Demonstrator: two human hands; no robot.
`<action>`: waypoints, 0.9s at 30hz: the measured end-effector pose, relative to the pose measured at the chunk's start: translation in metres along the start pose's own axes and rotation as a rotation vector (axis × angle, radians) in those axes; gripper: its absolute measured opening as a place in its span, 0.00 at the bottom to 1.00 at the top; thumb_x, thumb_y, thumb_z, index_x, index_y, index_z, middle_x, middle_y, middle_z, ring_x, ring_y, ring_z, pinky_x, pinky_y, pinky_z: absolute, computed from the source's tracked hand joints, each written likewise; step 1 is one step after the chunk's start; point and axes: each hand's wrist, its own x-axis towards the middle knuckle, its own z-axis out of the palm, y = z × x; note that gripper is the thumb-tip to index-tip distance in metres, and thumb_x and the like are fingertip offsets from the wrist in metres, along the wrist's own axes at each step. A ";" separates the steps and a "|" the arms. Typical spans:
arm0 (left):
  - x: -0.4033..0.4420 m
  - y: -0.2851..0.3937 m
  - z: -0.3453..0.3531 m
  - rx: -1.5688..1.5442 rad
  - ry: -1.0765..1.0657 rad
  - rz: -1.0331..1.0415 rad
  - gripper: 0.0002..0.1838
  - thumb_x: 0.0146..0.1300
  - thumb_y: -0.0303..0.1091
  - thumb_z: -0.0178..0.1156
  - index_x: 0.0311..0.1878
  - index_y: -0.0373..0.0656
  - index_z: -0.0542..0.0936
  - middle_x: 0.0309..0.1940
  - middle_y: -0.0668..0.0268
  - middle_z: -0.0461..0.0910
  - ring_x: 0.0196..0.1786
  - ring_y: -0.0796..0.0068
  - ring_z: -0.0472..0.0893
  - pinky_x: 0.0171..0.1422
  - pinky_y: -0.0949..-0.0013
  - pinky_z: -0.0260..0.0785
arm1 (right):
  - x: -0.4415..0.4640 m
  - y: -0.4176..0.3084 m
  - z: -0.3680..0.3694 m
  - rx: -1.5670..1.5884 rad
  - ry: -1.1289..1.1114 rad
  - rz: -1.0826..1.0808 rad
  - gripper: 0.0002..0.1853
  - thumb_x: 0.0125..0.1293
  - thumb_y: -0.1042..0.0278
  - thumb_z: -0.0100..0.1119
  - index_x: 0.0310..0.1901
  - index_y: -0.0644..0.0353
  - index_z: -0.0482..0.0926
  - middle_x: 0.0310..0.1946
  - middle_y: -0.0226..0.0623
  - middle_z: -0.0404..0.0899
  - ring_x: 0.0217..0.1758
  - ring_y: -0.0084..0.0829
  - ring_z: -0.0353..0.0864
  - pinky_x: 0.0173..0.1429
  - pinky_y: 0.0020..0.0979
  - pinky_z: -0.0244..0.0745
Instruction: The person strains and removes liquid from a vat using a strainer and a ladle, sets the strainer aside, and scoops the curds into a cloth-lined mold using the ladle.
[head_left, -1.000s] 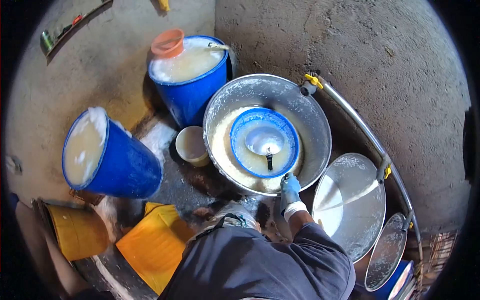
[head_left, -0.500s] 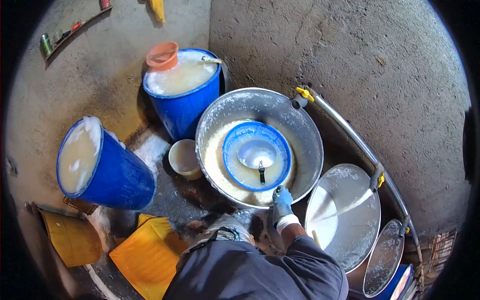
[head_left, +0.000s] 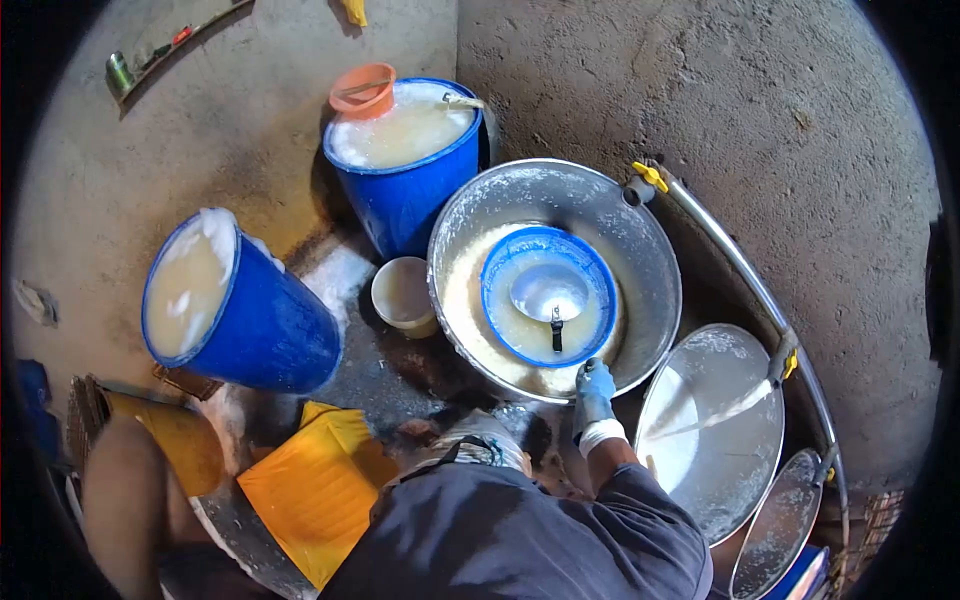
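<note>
My right hand (head_left: 595,388), in a blue-grey glove with a white cuff, reaches over the front rim of a large metal pot (head_left: 458,345). Its fingers are closed at the near edge of a blue basin (head_left: 497,328) that sits in pale liquid inside the pot. In the basin, a round metal bowl (head_left: 545,290) with a black handle rests in cloudy liquid. My left hand is out of view; a blurred bare arm with dark cloth beside it shows at the lower left.
Two blue drums (head_left: 290,345) of foamy liquid stand left and behind, one bearing an orange basket (head_left: 362,92). A small white pail (head_left: 402,300) is beside the pot. At right, liquid streams into a metal vat (head_left: 740,440) under a pipe (head_left: 740,262). Yellow sheets (head_left: 315,490) lie left.
The view has shifted, so the containers appear farther right and slightly higher. A blurred arm has come into the lower left. My right hand stays at the blue basin's edge.
</note>
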 end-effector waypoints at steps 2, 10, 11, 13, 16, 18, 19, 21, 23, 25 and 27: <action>0.008 0.000 -0.004 0.011 0.022 0.024 0.15 0.62 0.26 0.49 0.50 0.31 0.73 0.49 0.58 0.74 0.46 0.72 0.76 0.59 0.69 0.64 | 0.000 0.007 0.004 0.017 0.091 -0.065 0.16 0.64 0.53 0.49 0.48 0.47 0.78 0.48 0.47 0.79 0.51 0.49 0.79 0.56 0.46 0.73; -0.018 -0.089 0.036 -0.038 0.186 -0.771 0.14 0.61 0.22 0.49 0.50 0.34 0.74 0.50 0.61 0.74 0.47 0.70 0.76 0.61 0.67 0.63 | 0.007 0.012 0.007 0.016 0.080 -0.021 0.14 0.65 0.55 0.48 0.45 0.48 0.79 0.45 0.47 0.80 0.49 0.48 0.80 0.54 0.46 0.74; -0.062 -0.124 0.053 -0.169 0.091 -0.811 0.10 0.66 0.29 0.50 0.47 0.39 0.75 0.43 0.66 0.76 0.36 0.80 0.74 0.43 0.76 0.66 | 0.007 0.014 0.008 0.032 0.100 -0.026 0.13 0.64 0.55 0.49 0.45 0.48 0.79 0.44 0.47 0.81 0.48 0.48 0.80 0.54 0.47 0.73; -0.190 -0.175 0.078 -0.176 -0.114 -0.883 0.05 0.64 0.26 0.52 0.42 0.40 0.75 0.43 0.65 0.75 0.40 0.76 0.74 0.51 0.71 0.67 | 0.010 0.018 0.012 0.030 0.113 -0.030 0.13 0.63 0.55 0.50 0.45 0.47 0.79 0.43 0.46 0.81 0.47 0.48 0.81 0.52 0.47 0.73; -0.366 -0.197 0.124 -0.122 -0.302 -1.052 0.08 0.69 0.36 0.53 0.34 0.44 0.73 0.26 0.75 0.70 0.28 0.82 0.68 0.33 0.75 0.64 | 0.007 0.015 0.010 0.038 0.135 -0.047 0.13 0.64 0.56 0.50 0.45 0.49 0.79 0.43 0.47 0.81 0.48 0.49 0.81 0.54 0.47 0.74; -0.495 -0.189 0.134 -0.795 -0.142 -1.726 0.09 0.68 0.40 0.55 0.37 0.46 0.74 0.26 0.73 0.72 0.28 0.76 0.73 0.33 0.71 0.65 | 0.006 0.014 0.009 0.017 0.127 -0.059 0.13 0.64 0.54 0.51 0.45 0.48 0.79 0.43 0.47 0.81 0.47 0.48 0.81 0.53 0.47 0.73; -0.522 -0.184 0.128 -1.225 -0.059 -2.055 0.10 0.67 0.42 0.56 0.39 0.46 0.75 0.27 0.71 0.74 0.28 0.73 0.76 0.33 0.70 0.66 | 0.005 0.013 0.008 0.003 0.129 -0.058 0.13 0.64 0.54 0.51 0.45 0.48 0.79 0.43 0.47 0.81 0.47 0.48 0.81 0.53 0.48 0.73; -0.512 -0.108 0.131 -0.575 0.023 -2.215 0.13 0.66 0.45 0.58 0.45 0.47 0.76 0.33 0.66 0.79 0.34 0.67 0.80 0.37 0.65 0.69 | 0.007 0.011 0.010 -0.026 0.115 -0.041 0.13 0.64 0.54 0.51 0.45 0.47 0.79 0.43 0.47 0.81 0.47 0.48 0.81 0.53 0.48 0.73; -0.542 -0.078 0.119 -0.646 0.088 -2.254 0.14 0.67 0.46 0.54 0.50 0.49 0.75 0.39 0.62 0.81 0.38 0.66 0.81 0.41 0.62 0.70 | 0.004 0.010 0.007 -0.026 0.094 -0.044 0.14 0.64 0.54 0.50 0.46 0.48 0.79 0.44 0.47 0.81 0.48 0.49 0.81 0.54 0.47 0.73; -0.554 -0.072 0.122 -0.623 0.048 -2.202 0.14 0.67 0.45 0.53 0.49 0.49 0.75 0.39 0.62 0.81 0.38 0.66 0.81 0.42 0.62 0.70 | 0.003 0.007 0.005 -0.030 0.094 -0.035 0.14 0.65 0.54 0.49 0.46 0.48 0.79 0.45 0.48 0.80 0.49 0.49 0.80 0.54 0.47 0.74; -0.561 -0.067 0.123 -0.570 -0.045 -2.097 0.13 0.67 0.44 0.51 0.49 0.49 0.75 0.39 0.62 0.81 0.39 0.65 0.81 0.42 0.61 0.70 | 0.005 0.010 0.009 -0.034 0.098 -0.044 0.14 0.65 0.55 0.49 0.46 0.48 0.79 0.44 0.48 0.80 0.49 0.49 0.80 0.54 0.48 0.74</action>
